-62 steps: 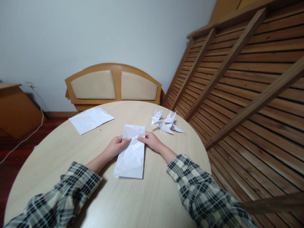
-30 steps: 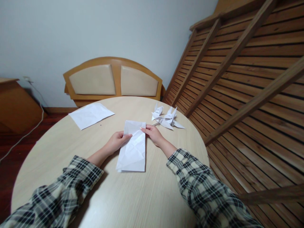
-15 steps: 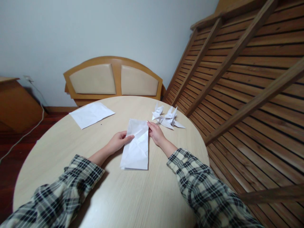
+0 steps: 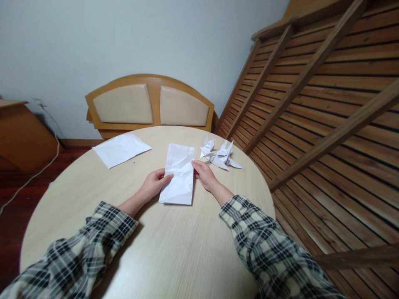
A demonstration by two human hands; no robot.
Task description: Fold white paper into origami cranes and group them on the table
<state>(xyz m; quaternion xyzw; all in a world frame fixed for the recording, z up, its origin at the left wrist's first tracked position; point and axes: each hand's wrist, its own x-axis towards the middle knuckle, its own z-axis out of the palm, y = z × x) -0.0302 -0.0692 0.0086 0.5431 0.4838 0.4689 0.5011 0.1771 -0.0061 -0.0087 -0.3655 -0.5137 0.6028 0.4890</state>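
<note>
Between my hands is a folded sheet of white paper [image 4: 178, 178], a creased upright rectangle held over the table. My left hand [image 4: 153, 184] grips its left edge, thumb on top and the other fingers underneath, mostly hidden. At the opposite edge my right hand [image 4: 204, 174] pinches the paper with the thumb near the edge; its other fingers are partly out of sight. Just beyond my right hand, folded white paper cranes [image 4: 222, 155] stand close together. A flat, lightly creased white sheet [image 4: 121, 149] lies at the far left of the table.
The round pale wooden table [image 4: 174, 253] fills the foreground. Behind it stands a headboard [image 4: 156, 99] with cream panels against the wall. A slatted wooden frame [image 4: 311, 124] leans along the right side. A white cable [image 4: 37, 176] runs down at the left by a brown cabinet [image 4: 18, 137].
The folded paper has moved away from me and its near end is raised, so it looks shorter. Both hands keep their hold in nearly the same places.
</note>
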